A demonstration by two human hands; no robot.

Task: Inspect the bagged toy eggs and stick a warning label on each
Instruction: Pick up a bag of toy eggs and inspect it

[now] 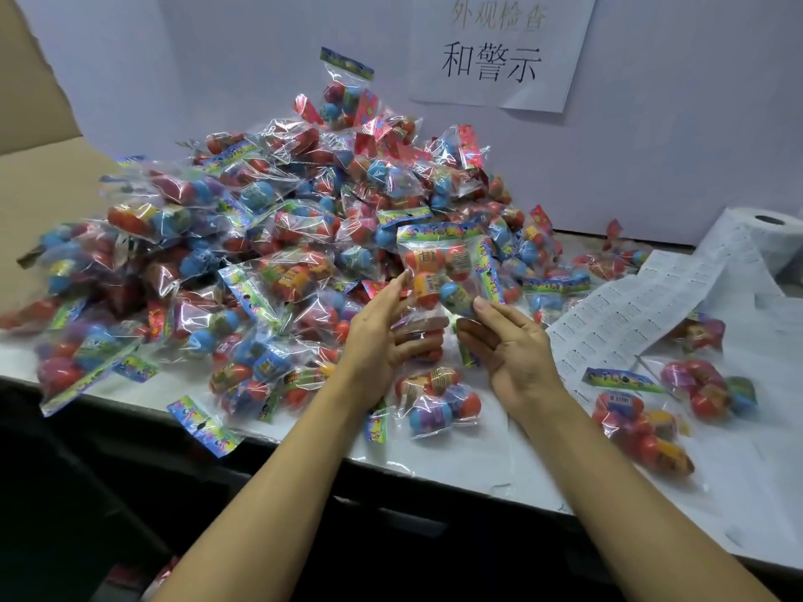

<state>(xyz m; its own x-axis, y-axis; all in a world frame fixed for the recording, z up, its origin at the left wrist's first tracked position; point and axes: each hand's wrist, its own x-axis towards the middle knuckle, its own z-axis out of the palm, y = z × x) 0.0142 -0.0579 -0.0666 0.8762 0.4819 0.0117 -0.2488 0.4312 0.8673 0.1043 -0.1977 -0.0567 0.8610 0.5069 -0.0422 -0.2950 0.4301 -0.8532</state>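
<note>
One clear plastic bag of coloured toy eggs [447, 271] is under inspection, held upright above the white table [478, 462]. The left hand [382, 336] steadies its left edge with fairly straight fingers; the right hand [508, 345] pinches its lower right corner between thumb and fingers. A large heap of bagged eggs [260, 236] behind appears unprocessed. A few bags [643, 419] lie apart at right, possibly finished; labels cannot be made out. The white roll of printed warning labels [678, 293] trails across the table.
</note>
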